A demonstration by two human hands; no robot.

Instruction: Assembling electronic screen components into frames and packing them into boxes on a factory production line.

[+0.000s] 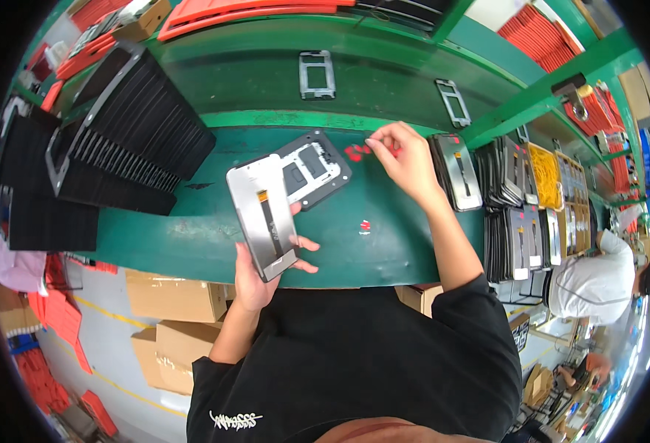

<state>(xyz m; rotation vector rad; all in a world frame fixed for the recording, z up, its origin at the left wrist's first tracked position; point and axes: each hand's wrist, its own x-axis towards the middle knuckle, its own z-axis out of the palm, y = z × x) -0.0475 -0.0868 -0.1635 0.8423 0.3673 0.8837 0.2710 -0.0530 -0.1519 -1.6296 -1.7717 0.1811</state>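
Observation:
My left hand (255, 284) grips a phone screen panel (257, 196) by its lower end, its silver back turned up and a black flex cable with an orange end running along it. Partly behind the panel, a dark fixture plate (337, 181) lies on the green bench, holding a white phone frame (328, 171). My right hand (406, 159) is to the right of the fixture, thumb and forefinger pinched together beside some small red pieces (352, 153). Whatever is between those fingertips is too small to make out. Another small red-and-white piece (365, 227) rests nearer the front edge.
A tall black slotted rack (129, 136) stands at left. More screen panels (456, 173) are stacked at right, beside yellow bands (544, 177). Two empty phone frames (317, 74) lie beyond a green ledge. Cardboard boxes (173, 297) sit below the bench; a person in white (594, 279) is farther right.

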